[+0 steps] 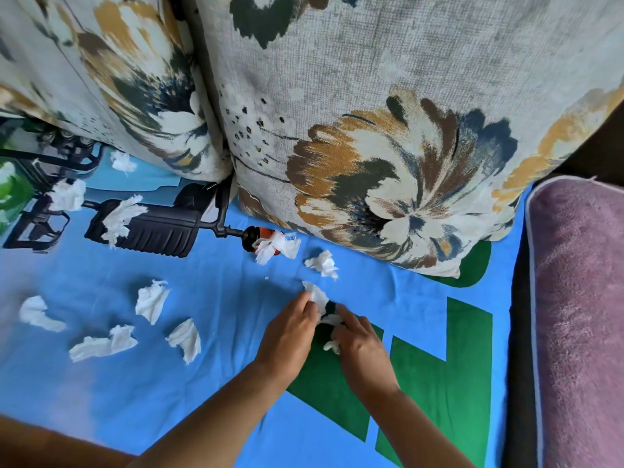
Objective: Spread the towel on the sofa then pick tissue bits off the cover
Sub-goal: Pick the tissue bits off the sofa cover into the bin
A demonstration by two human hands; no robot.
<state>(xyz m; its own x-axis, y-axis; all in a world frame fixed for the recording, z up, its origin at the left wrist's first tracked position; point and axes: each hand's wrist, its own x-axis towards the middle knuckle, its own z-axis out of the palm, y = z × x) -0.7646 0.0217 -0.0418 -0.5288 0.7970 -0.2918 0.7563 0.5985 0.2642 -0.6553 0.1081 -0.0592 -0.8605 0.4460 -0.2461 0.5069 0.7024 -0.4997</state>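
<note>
A blue cover (216, 383) with green shapes and a black printed picture lies flat over the sofa seat. Several torn white tissue bits lie scattered on it, such as one (152, 300) at centre left and one (322, 263) just beyond my hands. My left hand (287, 336) pinches a white tissue piece (315, 293) at its fingertips. My right hand (361, 349) rests beside it on the green print, fingers curled around small white tissue bits (332, 346). A mauve plush towel (580, 315) lies at the right edge.
Two large floral cushions (388, 130) lean against the sofa back, their lower edges touching the cover. A dark strip of sofa (521, 332) shows between the cover and the towel. More tissue bits lie at the far left (67, 195).
</note>
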